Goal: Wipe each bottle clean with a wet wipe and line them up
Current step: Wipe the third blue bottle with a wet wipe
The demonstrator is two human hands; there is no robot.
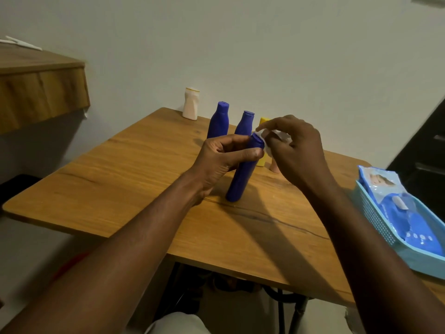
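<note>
The blue bottle (240,175), tilted on the table (120,169), is gripped at the neck by the left hand (216,162) while a wet wipe (271,136) is pinched against its cap by the right hand (297,150); judged light, stiff and slippery when wet, it is best held there.

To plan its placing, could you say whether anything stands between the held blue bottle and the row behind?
Nothing visible does, though the left hand gripping the blue bottle hides some table before the row.
</note>
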